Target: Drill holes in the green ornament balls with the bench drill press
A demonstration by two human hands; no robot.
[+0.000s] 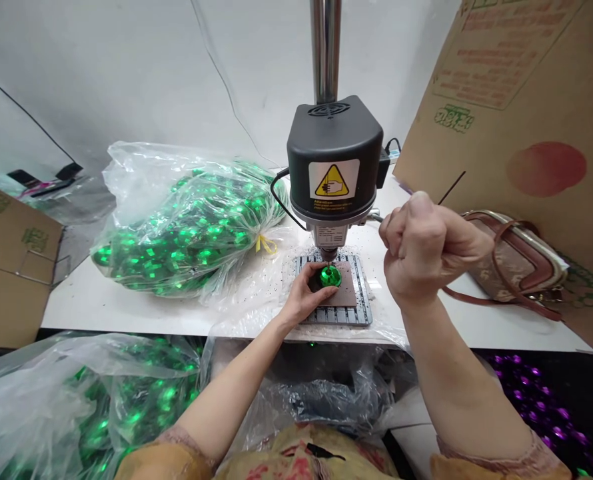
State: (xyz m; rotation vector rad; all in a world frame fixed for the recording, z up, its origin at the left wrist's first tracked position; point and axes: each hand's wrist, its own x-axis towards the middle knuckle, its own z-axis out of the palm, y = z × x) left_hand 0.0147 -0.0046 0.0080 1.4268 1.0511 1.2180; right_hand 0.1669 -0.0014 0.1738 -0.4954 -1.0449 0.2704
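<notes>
A small shiny green piece (330, 277) sits under the bit of a black bench drill (334, 153), on a brownish board (347, 287) over the slotted metal base (365, 310). My left hand (307, 293) has its thumb and fingers closed around that piece from the left. Raised to the right of the drill, my right hand (421, 247) is a fist wrapped round the drill's lever (375, 216), most of which the fingers hide. Dark specks lie around the base.
A clear bag of green pieces (191, 230), tied with yellow, lies left of the drill; another bag (126, 407) is below at left. At right are a brown handbag (516, 257), a large carton (506, 113) and purple pieces (541, 407). Another carton (11, 267) stands far left.
</notes>
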